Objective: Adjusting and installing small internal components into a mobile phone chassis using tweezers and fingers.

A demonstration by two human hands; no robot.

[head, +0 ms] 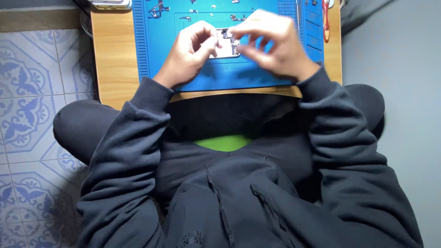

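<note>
An opened small phone body [226, 45], pale with dark parts inside, lies on a blue work mat [229, 76]. My left hand [190, 48] grips its left edge with thumb and fingers. My right hand [271, 43] hovers over its right side, fingers curled and blurred; its fingertips touch the top edge of the device. Whether the right hand pinches a small part or tool I cannot tell.
The mat lies on a small wooden table [112, 55]. Several tiny metal parts [158, 9] are scattered at the mat's far side. A red-handled tool [325, 20] rests at the right edge. Patterned floor tiles [32, 82] are on the left, my dark-sleeved arms and lap below.
</note>
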